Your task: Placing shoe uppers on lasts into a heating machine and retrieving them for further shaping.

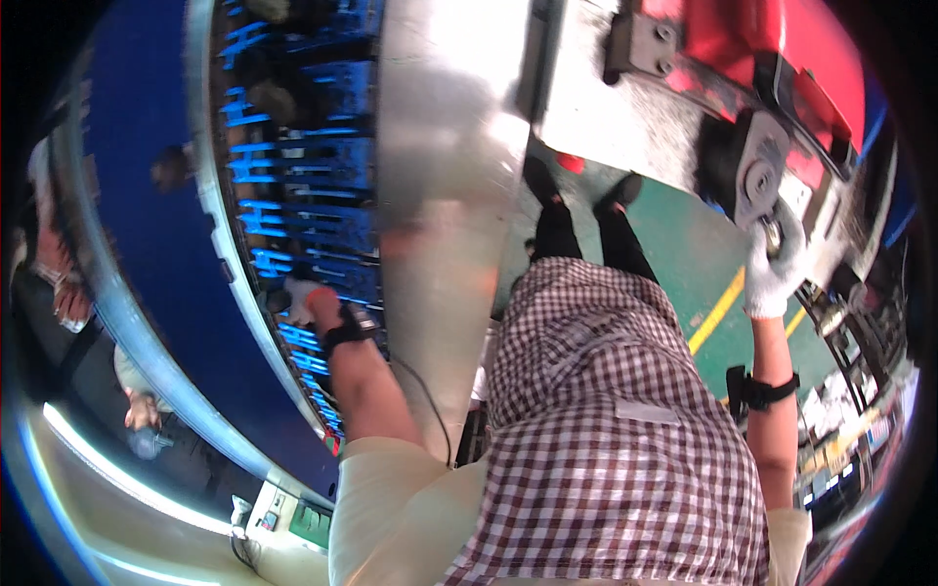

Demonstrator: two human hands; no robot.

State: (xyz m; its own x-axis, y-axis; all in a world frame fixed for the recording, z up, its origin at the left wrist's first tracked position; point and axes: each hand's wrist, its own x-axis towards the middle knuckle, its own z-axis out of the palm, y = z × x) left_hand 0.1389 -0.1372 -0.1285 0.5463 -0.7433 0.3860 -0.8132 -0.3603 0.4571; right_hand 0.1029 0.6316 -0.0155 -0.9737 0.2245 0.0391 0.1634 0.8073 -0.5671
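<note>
Right of the steel ledge (pixel 440 195), a dark grey block (pixel 760 146) sits against a red machine (pixel 728 34), the gloved right hand (pixel 777 273) at its lower end.

That hand's fingers curl, though I can't tell whether they pinch; left of the ledge, the gloved left hand (pixel 303 300) is among blue-lit slats (pixel 259 217), its grip unclear. Green floor (pixel 674 234) runs between ledge and machine, with the wearer's legs standing there. Slats crowd the left hand; one cable (pixel 430 400) bends beside the ledge. Two wristbands (pixel 762 391), two dark shoes (pixel 619 191).
</note>
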